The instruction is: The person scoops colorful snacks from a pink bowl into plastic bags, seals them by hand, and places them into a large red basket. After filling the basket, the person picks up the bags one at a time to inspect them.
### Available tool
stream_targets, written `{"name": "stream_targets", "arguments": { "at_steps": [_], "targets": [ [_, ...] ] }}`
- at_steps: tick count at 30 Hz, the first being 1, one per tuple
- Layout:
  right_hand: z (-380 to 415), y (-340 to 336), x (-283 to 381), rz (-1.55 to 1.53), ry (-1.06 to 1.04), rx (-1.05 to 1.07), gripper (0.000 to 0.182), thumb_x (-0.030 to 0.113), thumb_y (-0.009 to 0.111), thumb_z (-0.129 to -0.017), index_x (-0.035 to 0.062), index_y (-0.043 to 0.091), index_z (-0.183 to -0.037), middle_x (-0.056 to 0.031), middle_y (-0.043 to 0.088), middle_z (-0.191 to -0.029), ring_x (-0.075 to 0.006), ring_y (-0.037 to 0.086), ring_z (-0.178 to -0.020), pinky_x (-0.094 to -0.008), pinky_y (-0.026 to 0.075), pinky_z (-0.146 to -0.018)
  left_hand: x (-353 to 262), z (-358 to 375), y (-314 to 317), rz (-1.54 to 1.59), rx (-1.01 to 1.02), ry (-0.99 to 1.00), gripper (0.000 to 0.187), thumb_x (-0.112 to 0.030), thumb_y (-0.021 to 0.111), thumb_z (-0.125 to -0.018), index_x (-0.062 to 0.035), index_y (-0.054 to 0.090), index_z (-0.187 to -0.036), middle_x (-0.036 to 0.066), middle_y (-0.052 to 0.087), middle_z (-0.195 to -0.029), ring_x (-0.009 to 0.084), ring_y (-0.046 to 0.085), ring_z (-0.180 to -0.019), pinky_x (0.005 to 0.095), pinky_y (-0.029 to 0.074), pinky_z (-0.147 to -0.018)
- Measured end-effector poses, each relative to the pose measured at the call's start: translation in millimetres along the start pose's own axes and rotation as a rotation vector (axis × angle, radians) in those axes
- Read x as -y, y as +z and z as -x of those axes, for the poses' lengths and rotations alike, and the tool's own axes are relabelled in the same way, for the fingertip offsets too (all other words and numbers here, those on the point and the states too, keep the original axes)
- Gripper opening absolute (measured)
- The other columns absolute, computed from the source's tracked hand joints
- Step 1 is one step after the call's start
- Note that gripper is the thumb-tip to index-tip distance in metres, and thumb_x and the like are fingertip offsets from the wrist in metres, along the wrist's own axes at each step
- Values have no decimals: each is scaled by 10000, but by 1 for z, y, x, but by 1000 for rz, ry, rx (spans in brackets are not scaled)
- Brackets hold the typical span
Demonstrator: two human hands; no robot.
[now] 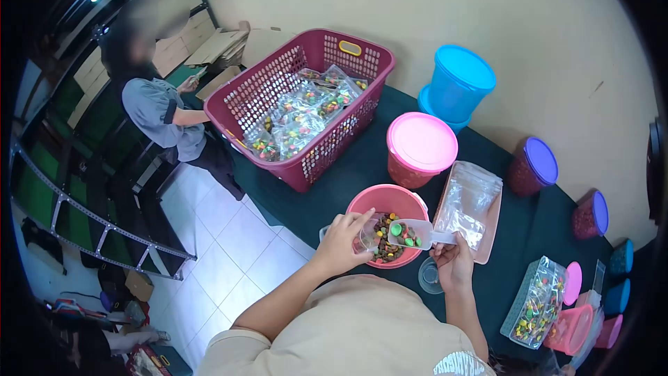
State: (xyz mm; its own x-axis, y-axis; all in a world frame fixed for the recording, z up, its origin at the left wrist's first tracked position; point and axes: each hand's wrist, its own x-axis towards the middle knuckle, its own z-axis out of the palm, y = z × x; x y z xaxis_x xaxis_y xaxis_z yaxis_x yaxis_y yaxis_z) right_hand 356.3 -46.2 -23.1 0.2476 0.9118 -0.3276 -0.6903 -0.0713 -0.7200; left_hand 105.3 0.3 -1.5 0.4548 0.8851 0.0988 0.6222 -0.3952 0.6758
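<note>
My left hand [342, 242] is closed around a small clear plastic cup [364, 242], held tilted over a pink bowl [358, 197]. In my right hand [455, 262] is the handle of a translucent scoop [421, 232]. Several green, red and brown candies [399, 231] lie in the scoop, its mouth turned toward the cup. Below both, the bowl holds more brown, yellow and red candies [384, 254]. Whether the cup has anything in it, I cannot make out. Under my right wrist stands a clear round container [431, 276].
A maroon basket [306, 175] holds several filled packets. Beside the bowl are a tray [488, 242] of clear bags [467, 198], a pink-lidded tub [422, 143] and a blue tub [465, 75]. Another container of packets [536, 303] stands right. A person [156, 108] is behind the basket.
</note>
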Motion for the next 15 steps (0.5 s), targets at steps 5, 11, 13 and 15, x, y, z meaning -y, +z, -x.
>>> {"name": "stream_targets", "arguments": {
  "at_steps": [5,11,13,15],
  "targets": [
    [6,-9,1,-43,-9,23,247,256,425,-963,43,533,-901,-90,572,-673,-181,545,-626,-341,480,-648,-1,-3,7,-5,-28,65,778,-197,718,-612,-121,460,-1342,106,500,-1141,278,455,-1056,401,369,-944],
    [12,-8,2,5,-37,8,254,275,440,-958,46,530,-895,-91,575,-681,-183,554,-635,-339,486,-655,-5,-6,11,-17,-19,99,817,-209,761,-571,-101,477,-1329,106,500,-1129,279,457,-1049,388,369,-950],
    [13,-8,1,47,-56,-24,255,278,440,-956,44,523,-901,-84,572,-685,-177,562,-640,-330,492,-654,-7,-6,11,-28,-14,105,832,-218,769,-564,-98,471,-1332,107,499,-1132,281,457,-1057,390,366,-954],
    [13,-10,0,72,-65,-17,253,277,440,-955,43,520,-904,-81,570,-686,-173,564,-637,-326,496,-651,-8,-8,11,-49,-6,110,848,-220,771,-563,-96,457,-1341,109,490,-1147,285,452,-1083,399,352,-967]
  ]
}}
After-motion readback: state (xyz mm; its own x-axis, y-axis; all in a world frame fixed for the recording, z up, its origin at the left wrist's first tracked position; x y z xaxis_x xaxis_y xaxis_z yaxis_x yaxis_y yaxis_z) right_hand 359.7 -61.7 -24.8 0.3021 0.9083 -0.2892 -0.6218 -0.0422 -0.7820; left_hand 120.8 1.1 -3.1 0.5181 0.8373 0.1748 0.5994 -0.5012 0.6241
